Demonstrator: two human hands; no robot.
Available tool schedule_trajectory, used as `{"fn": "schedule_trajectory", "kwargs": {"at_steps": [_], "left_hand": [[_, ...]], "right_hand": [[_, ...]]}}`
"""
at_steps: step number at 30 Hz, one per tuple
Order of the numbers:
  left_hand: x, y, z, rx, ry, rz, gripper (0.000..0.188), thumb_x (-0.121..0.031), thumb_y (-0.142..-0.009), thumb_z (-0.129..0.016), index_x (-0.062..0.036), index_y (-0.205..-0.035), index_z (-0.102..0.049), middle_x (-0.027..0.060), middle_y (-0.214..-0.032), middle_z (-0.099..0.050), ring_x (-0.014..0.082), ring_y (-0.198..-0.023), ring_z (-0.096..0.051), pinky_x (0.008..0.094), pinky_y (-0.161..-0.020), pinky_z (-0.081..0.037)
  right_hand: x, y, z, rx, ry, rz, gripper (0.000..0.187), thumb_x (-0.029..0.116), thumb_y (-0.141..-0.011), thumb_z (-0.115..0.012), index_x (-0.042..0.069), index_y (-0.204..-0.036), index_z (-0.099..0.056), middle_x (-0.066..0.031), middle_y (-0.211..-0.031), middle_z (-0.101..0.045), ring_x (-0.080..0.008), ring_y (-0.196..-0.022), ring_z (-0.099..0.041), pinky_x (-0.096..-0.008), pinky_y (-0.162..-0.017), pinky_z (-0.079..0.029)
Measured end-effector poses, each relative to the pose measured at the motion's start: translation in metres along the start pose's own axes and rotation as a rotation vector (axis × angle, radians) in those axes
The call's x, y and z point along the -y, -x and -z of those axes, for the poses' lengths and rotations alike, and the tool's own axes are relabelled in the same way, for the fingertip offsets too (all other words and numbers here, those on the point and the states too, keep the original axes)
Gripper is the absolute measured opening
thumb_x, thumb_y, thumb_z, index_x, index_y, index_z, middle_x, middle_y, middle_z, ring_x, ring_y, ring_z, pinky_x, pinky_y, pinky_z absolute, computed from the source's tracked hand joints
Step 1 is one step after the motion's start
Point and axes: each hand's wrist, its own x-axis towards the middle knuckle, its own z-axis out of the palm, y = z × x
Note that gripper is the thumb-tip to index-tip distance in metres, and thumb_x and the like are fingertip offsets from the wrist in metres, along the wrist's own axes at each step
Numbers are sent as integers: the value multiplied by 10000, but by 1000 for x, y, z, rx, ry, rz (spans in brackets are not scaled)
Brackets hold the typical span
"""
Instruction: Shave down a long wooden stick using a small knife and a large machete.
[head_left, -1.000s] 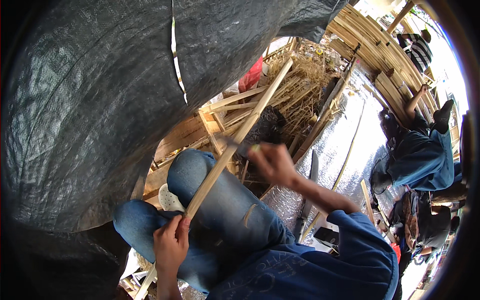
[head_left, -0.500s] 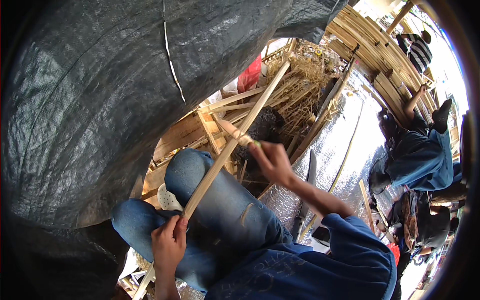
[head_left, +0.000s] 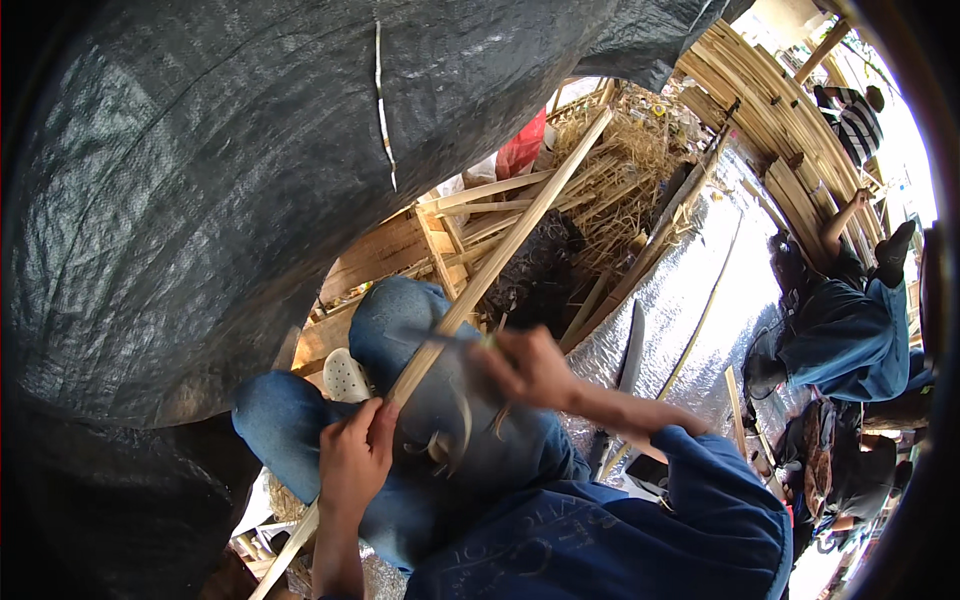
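Note:
A long pale bamboo strip (head_left: 500, 255) slants across my jeans, from the lower left up to the far right. My left hand (head_left: 355, 455) grips it low down, near my knee. In my right hand (head_left: 530, 368) is a knife (head_left: 432, 338), smeared by motion, its blade lying across the strip just above the left hand. Thin curled shavings (head_left: 462, 430) rest on my thigh beneath the knife.
A black tarp (head_left: 200, 220) hangs at the left. Ahead lies a heap of shavings (head_left: 620, 160). On the silvery mat (head_left: 700, 290) to the right lie a machete (head_left: 632, 350) and a phone (head_left: 648, 472). Another person's legs (head_left: 835, 330) stretch in beyond, near stacked strips (head_left: 780, 110).
My right hand has drawn the knife down along the strip toward my left hand. Fresh curls of shaving have appeared on my thigh. The view has shifted slightly.

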Motion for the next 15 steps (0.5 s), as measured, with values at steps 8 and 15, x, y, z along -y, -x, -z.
{"fn": "schedule_trajectory", "kwargs": {"at_steps": [8, 15], "left_hand": [[-12, 44, 19, -74, -234, 13, 256, -180, -893, -589, 8, -1064, -566, 140, -797, -621, 328, -691, -603, 416, -605, -452], [19, 60, 4, -169, -324, -194, 238, -177, -842, -655, 10, -977, -597, 98, -676, -596, 257, -595, -558, 370, -603, -384]], "right_hand": [[-36, -53, 60, -480, -94, -427, 495, 367, -949, -493, -44, -675, -527, -98, -497, -392, -134, -495, -362, -347, -479, -339], [-38, -61, 56, -497, -116, -415, 478, 375, -956, -491, -6, -681, -578, -29, -482, -439, -116, -449, -371, -324, -427, -280]]}}
